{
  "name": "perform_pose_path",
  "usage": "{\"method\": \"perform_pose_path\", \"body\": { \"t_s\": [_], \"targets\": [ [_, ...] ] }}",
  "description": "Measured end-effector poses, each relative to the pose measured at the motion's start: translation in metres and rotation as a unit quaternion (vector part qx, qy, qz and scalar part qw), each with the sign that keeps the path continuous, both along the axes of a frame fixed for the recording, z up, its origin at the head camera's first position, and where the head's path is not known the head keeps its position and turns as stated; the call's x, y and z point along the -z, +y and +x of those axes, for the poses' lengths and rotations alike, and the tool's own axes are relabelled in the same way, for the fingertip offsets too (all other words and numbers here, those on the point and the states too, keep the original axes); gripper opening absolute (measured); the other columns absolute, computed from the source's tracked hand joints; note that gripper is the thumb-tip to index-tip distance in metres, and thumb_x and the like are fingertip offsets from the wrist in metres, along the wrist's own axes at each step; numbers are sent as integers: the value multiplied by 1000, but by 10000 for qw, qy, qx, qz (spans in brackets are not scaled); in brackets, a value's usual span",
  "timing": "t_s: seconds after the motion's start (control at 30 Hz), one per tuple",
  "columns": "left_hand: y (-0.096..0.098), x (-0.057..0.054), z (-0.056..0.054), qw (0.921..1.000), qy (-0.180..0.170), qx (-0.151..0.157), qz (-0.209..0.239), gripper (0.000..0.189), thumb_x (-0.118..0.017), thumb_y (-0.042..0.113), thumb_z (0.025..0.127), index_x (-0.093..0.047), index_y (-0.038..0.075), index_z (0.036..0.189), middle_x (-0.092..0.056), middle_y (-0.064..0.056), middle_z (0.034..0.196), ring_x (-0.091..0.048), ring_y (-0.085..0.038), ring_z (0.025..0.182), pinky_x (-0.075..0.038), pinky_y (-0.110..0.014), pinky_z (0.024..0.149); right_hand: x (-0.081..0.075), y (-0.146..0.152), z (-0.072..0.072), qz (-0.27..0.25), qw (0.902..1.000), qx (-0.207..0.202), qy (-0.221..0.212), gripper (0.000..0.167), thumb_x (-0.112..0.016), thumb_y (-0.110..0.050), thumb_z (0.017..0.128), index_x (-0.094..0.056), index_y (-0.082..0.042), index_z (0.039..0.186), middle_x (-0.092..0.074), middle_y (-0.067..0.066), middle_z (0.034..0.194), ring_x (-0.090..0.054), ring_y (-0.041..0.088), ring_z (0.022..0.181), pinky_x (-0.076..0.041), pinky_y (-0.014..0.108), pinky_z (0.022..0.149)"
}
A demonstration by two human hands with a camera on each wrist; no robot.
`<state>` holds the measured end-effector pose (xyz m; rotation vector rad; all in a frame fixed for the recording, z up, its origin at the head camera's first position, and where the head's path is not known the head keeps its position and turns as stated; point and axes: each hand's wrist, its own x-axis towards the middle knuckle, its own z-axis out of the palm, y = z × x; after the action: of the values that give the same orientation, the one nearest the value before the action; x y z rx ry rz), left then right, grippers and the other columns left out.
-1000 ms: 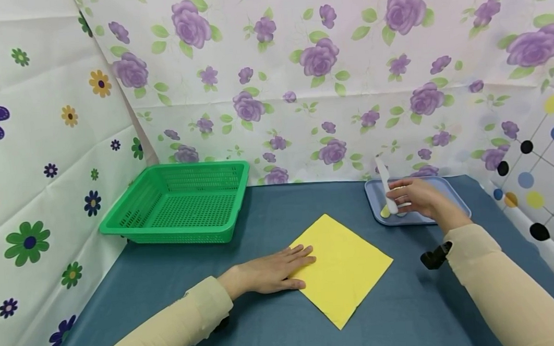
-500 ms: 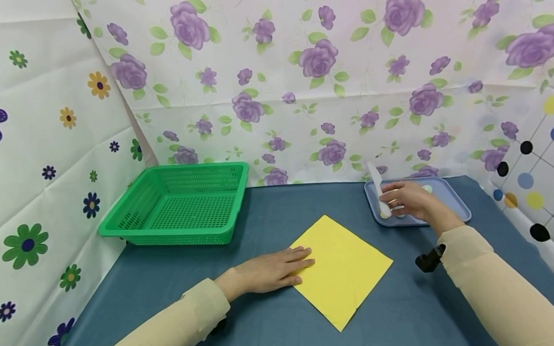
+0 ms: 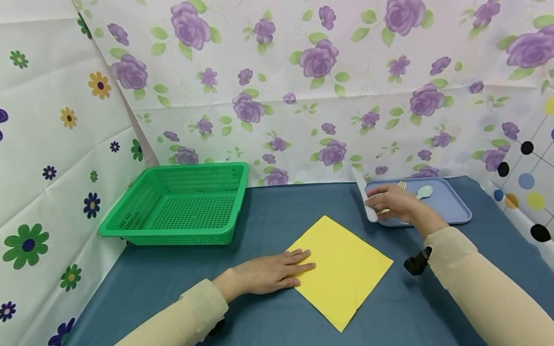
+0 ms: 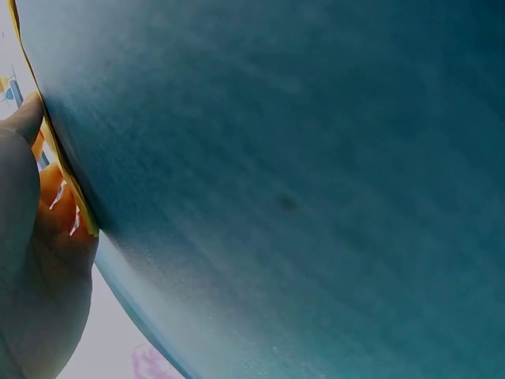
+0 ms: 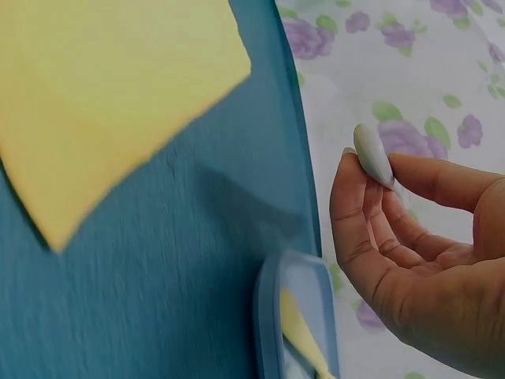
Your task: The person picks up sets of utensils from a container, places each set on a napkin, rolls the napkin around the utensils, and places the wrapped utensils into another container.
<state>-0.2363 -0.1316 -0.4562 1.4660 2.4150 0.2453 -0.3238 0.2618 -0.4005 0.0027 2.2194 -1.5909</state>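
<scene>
A white plastic knife [image 3: 361, 187] is pinched by my right hand [image 3: 396, 204], its blade pointing up and away. In the right wrist view, thumb and fingertips hold the knife [image 5: 373, 155] by its handle end, clear of the table. Under that hand lies a blue tray [image 3: 450, 205] holding a pale green spoon [image 3: 425, 192] and a yellow fork [image 3: 402, 185], partly hidden by the hand. My left hand [image 3: 270, 272] rests with straight fingers on the left corner of a yellow square napkin [image 3: 340, 271], spread flat like a diamond.
A green perforated basket [image 3: 191, 235] stands at the back left of the blue-covered table [image 3: 266, 330]. Flowered cloth walls [image 3: 281, 78] rise behind and at the left, with a dotted one [image 3: 540, 180] at the right.
My right hand has carried the knife leftward, from over the tray to beyond its left edge. More of the spoon and fork now shows. My left hand has stayed on the napkin.
</scene>
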Motion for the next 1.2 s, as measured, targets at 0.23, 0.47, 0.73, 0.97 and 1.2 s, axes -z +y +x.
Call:
{"method": "perform_pose_path", "body": {
  "t_s": [0.23,0.47,0.73,0.97,1.2],
  "targets": [
    [0,0,1,9999,-106,-55,9,57,-36,42,114,-22,30,168,-12,2,175,-9,-17,160,-18,-38,128,0,-20,3,-191,9997,-70,-125,58,-65,-18,104,-41,4,152,-63,8,107,-65,18,88,-61,35,80],
    [0,1,2,9997,-177,-152,-19,57,-36,45,114,-21,33,167,-12,4,175,-8,-14,160,-19,-39,128,3,-35,7,-359,9992,-110,-114,53,-67,-13,103,-45,5,147,-65,8,101,-67,19,82,-63,38,76],
    [1,1,0,9999,-61,-52,-92,57,-35,43,114,-20,31,168,-10,3,175,-7,-15,160,-18,-38,128,13,-46,9,-437,9989,-83,-132,48,-68,-10,101,-49,6,142,-66,12,100,-69,22,82,-64,43,77],
    [0,2,0,9999,-34,-23,-111,57,-35,44,115,-21,30,168,-10,2,175,-8,-16,160,-17,-37,128,23,-58,13,-339,9990,-225,-201,47,-70,-11,100,-52,5,140,-68,15,97,-69,25,82,-64,43,75],
    [0,2,0,9999,-33,-40,-130,57,-33,45,114,-20,32,168,-10,4,175,-8,-16,160,-18,-38,128,26,-67,17,-365,9985,-280,-293,43,-69,-9,101,-52,6,137,-69,15,93,-70,25,79,-64,43,72]
  ]
}}
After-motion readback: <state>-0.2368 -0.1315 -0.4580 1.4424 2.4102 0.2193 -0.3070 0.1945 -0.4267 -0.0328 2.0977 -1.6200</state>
